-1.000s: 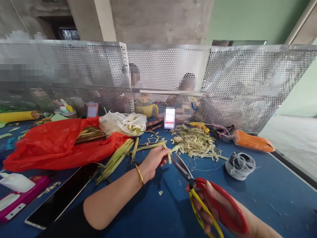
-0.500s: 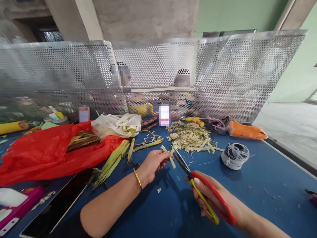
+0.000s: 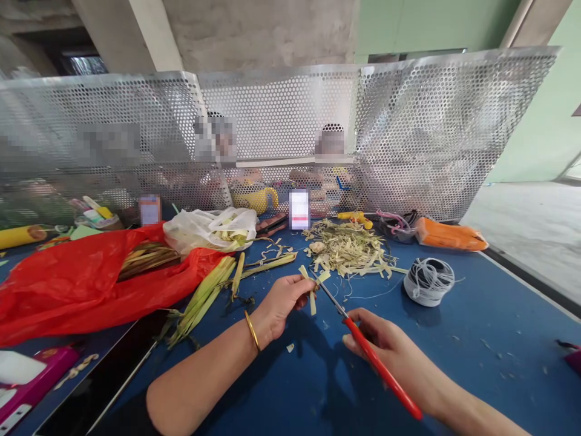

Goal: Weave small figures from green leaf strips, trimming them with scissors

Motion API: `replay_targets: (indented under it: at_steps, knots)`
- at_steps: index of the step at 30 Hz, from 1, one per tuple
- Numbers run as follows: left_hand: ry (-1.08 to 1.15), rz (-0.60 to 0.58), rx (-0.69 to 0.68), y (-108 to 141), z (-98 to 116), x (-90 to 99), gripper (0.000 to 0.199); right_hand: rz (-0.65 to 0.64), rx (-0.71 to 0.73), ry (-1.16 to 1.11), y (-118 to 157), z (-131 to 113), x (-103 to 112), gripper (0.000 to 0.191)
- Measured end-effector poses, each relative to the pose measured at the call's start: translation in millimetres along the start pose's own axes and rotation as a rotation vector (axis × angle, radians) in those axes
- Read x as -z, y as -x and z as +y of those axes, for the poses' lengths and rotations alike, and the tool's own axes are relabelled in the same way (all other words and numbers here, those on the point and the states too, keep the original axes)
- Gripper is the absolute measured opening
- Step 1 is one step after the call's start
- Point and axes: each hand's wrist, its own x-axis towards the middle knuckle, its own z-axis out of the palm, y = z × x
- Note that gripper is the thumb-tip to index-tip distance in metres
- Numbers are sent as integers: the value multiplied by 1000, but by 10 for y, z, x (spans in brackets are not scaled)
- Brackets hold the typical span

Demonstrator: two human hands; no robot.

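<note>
At centre, left hand [image 3: 285, 298]: I am pinching a strip [image 3: 313, 304].
Right hand [image 3: 384, 336]: gripping scissors [image 3: 368, 352], seemingly snipping.
Next move: likely needing my pinch steady.

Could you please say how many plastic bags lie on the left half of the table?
2: a red plastic bag at far left, and a white plastic bag behind that one's right end, farther off than the left hand. Others may be hidden.

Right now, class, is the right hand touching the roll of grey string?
Apart. The head view shows blue tabletop between the right hand and the roll of grey string.
</note>
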Motion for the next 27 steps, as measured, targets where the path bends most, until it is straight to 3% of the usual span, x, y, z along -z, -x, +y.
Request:
replay_targets:
  at_steps: [22, 27]
  knots:
    - [102, 9, -9, -33, -94, -45, 22, 83, 24, 139, 4, 68, -196, 31]
    - [109, -2, 14, -15, -38, -24, 24, 128, 28, -78, -54, 148, -175, 39]
